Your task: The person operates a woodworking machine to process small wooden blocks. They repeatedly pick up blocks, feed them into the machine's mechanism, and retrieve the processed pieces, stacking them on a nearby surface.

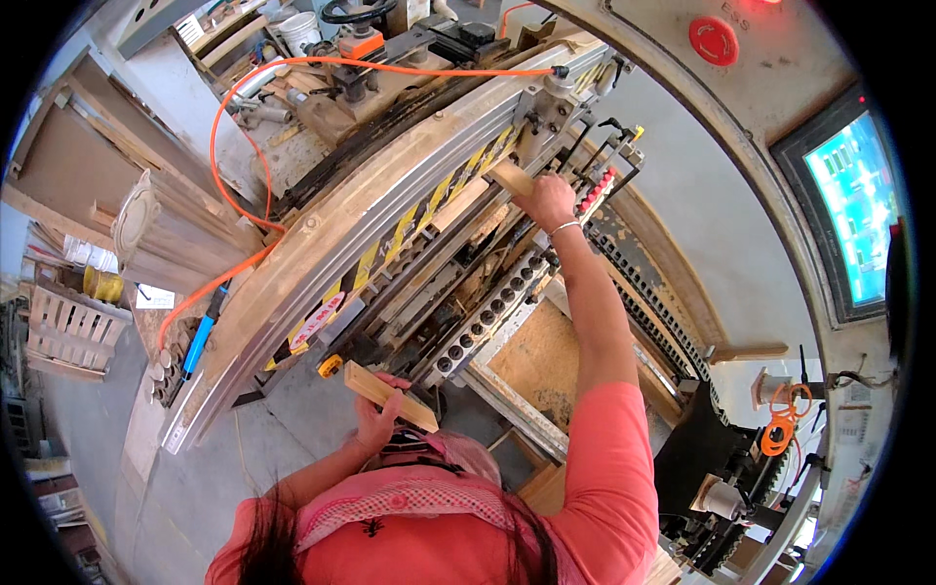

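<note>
My left hand is closed around a short, pale wooden block, held low in front of my body. At the full reach of my arm, my right hand grips the near end of another wooden piece. That piece lies at the far end of the machine bed, beside the yellow-and-black striped rail. A row of round black knobs on a light bar runs below my right forearm. Red knobs stand just right of my right hand.
An orange air hose loops over the long machine beam. A blue air gun hangs at the beam's near end. On the right are a lit control screen and a red emergency button. Sawdust covers a tray.
</note>
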A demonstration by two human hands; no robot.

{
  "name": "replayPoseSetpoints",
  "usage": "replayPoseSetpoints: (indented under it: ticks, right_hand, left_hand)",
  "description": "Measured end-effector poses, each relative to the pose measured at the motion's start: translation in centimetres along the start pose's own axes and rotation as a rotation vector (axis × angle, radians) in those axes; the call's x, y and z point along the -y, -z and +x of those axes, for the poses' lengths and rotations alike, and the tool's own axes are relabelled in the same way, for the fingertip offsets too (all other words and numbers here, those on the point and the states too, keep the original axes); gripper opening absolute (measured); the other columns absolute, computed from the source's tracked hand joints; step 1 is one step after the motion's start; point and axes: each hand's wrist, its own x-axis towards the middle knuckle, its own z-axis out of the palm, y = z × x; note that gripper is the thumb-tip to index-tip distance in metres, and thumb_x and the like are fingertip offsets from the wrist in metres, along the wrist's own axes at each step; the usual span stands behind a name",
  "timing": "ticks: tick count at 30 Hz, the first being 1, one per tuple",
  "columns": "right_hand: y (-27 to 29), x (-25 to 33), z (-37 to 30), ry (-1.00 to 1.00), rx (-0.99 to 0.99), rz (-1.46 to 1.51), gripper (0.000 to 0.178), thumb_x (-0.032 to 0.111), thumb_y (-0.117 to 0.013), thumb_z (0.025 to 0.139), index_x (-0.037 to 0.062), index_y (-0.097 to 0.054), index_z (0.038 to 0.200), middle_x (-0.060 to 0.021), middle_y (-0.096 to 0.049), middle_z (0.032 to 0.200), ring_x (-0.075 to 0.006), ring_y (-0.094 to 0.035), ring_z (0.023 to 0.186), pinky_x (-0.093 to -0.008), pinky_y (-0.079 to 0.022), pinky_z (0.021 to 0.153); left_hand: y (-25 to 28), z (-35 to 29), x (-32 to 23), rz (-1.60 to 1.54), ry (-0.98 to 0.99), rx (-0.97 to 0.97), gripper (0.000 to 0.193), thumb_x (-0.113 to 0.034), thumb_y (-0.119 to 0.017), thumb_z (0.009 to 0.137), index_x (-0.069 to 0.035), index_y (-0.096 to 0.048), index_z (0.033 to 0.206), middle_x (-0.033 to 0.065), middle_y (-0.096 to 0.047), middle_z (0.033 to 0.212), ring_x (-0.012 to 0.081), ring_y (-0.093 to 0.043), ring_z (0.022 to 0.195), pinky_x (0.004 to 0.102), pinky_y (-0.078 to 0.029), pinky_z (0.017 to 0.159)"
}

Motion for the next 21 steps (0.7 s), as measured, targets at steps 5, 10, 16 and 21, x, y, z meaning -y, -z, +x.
replayPoseSetpoints:
  ticks: [5, 10, 16, 21]
  right_hand:
    - [-0.2, 0.0, -0.2, -0.006, -0.007, 0.025, 0.051, 0.048, -0.070, 0.069, 0.0001, -0.067, 0.087, -0.0147, -0.063, 0.097, -0.0288, -0.059, 0.096, -0.0368, -0.049, 0.081]
    - [-1.2, -0.6, 0.5, -0.002, -0.023, 0.009, 0.046, 0.042, -0.072, 0.068, 0.0012, -0.066, 0.088, -0.0151, -0.064, 0.097, -0.0293, -0.059, 0.097, -0.0369, -0.049, 0.082]
    - [-0.4, -0.6, 1.2, -0.022, 0.118, 0.011, 0.039, 0.036, -0.072, 0.063, 0.0034, -0.067, 0.084, -0.0152, -0.066, 0.088, -0.0300, -0.064, 0.084, -0.0380, -0.052, 0.075]
    - [-0.6, -0.3, 0.9, -0.023, 0.094, 0.034, 0.039, 0.037, -0.073, 0.061, 0.0042, -0.068, 0.083, -0.0151, -0.066, 0.084, -0.0309, -0.064, 0.080, -0.0383, -0.053, 0.073]
  left_hand:
    - [-0.4, 0.1, -0.7, -0.022, 0.014, -0.018, 0.028, -0.006, -0.058, 0.079, -0.002, -0.045, 0.104, 0.0116, -0.061, 0.094, 0.0189, -0.059, 0.088, 0.0319, -0.047, 0.077]
    - [-0.4, 0.3, -0.5, -0.024, 0.010, -0.015, 0.029, -0.006, -0.058, 0.079, -0.003, -0.045, 0.105, 0.0115, -0.060, 0.095, 0.0194, -0.059, 0.090, 0.0324, -0.047, 0.078]
    - [-0.3, 0.2, -0.3, -0.029, 0.034, -0.032, 0.029, -0.005, -0.059, 0.078, -0.002, -0.046, 0.104, 0.0114, -0.061, 0.094, 0.0188, -0.059, 0.090, 0.0315, -0.046, 0.078]
    - [-0.4, -0.2, -0.3, -0.040, 0.039, -0.044, 0.029, -0.004, -0.059, 0.078, -0.002, -0.046, 0.104, 0.0114, -0.061, 0.094, 0.0178, -0.059, 0.089, 0.0312, -0.046, 0.076]
